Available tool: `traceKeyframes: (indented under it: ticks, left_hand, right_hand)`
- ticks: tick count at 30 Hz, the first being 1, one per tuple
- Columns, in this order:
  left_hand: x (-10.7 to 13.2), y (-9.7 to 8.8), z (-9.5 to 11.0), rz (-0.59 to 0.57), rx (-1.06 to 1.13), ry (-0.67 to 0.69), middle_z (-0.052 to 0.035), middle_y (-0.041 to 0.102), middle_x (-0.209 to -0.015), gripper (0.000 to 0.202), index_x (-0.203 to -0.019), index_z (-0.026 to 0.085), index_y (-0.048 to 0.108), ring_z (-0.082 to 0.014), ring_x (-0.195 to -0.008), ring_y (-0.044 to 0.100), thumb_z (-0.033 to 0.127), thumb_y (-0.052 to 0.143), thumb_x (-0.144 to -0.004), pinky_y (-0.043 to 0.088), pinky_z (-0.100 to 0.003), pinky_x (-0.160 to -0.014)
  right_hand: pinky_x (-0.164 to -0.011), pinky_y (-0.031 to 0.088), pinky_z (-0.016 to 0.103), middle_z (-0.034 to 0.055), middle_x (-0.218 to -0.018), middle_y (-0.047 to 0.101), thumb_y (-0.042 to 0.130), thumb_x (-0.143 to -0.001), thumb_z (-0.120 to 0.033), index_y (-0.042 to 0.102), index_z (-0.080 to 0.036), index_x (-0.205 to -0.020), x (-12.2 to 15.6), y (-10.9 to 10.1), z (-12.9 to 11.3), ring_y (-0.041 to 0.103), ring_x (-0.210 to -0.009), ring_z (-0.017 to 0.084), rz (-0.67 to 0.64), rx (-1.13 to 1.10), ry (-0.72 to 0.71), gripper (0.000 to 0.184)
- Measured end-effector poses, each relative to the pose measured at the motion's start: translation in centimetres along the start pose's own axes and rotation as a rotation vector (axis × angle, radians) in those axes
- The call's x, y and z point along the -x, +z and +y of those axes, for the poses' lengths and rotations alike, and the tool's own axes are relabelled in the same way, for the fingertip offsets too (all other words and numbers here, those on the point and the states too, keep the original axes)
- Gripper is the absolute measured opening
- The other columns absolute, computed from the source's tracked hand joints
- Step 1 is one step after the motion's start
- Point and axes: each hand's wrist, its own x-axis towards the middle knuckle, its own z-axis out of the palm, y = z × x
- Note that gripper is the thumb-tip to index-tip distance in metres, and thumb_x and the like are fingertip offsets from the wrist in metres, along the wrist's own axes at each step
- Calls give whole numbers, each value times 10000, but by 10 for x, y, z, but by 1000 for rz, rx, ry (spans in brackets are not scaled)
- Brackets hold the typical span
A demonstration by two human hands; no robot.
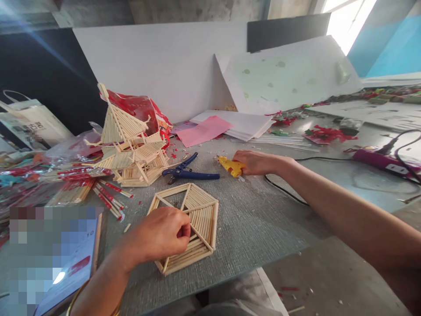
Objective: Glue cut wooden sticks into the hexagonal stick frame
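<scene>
A flat hexagonal panel of thin wooden sticks lies on the grey table in front of me. My left hand rests on its near left part with the fingers curled in a pinch; what they hold is hidden. My right hand reaches further back and is closed on a yellow glue gun lying on the table, its black cord trailing right. Blue-handled pliers lie just left of the glue gun.
A stick-built pagoda model stands at the back left beside a red bag. Red-wrapped stick bundles lie at left. A tablet sits at the near left. Pink paper, white sheets and a power strip lie behind.
</scene>
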Motion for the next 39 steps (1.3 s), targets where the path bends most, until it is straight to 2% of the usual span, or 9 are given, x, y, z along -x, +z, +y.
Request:
traceKeyframes:
  ticks: [7, 15, 25, 31, 35, 39]
  left_hand:
    - [1, 0, -2, 2, -32, 13, -41, 642, -717, 202, -707, 186, 625, -138, -626, 521, 226, 428, -682, 301, -277, -555]
    - [1, -2, 0, 22, 13, -12, -18, 625, -656, 185, -695, 188, 614, -113, -546, 477, 210, 433, -662, 272, -269, -527]
    - [-1, 4, -2, 46, -46, -5, -41, 644, -711, 204, -716, 178, 628, -143, -621, 521, 229, 431, -695, 298, -290, -561]
    - [0, 4, -3, 18, -43, -47, -32, 633, -693, 193, -700, 186, 612, -128, -572, 489, 254, 432, -710, 268, -278, -536]
    - [0, 3, 0, 17, -7, -76, -22, 639, -699, 198, -747, 200, 626, -130, -584, 498, 248, 438, -704, 274, -279, -554]
    - [-1, 2, 2, 9, -27, -57, -17, 637, -699, 186, -710, 199, 616, -128, -584, 496, 228, 432, -697, 283, -281, -570]
  right_hand:
    - [-791, 395, 342, 106, -974, 555, 491, -660, -177, 552, -158, -959, 4, -4, -2, 526, -889, 223, 17, 22, 33, 305]
    - [-780, 379, 323, 144, -988, 555, 497, -665, -193, 543, -114, -1011, 8, -8, 5, 509, -876, 211, 162, 34, -6, 358]
    - [-782, 384, 326, 135, -969, 554, 514, -673, -178, 542, -128, -1009, 11, -11, -4, 515, -864, 215, 157, 24, -15, 340]
    - [-771, 374, 313, 124, -999, 548, 514, -678, -197, 535, -134, -1035, 12, -7, 2, 508, -868, 202, 191, 5, -37, 363]
    - [-750, 380, 321, 87, -961, 557, 540, -644, -224, 552, -179, -978, 11, -7, 2, 521, -847, 216, 169, -22, 8, 338]
    - [-746, 383, 318, 79, -959, 557, 524, -642, -214, 546, -185, -955, 13, -9, -1, 524, -849, 212, 168, -32, -5, 315]
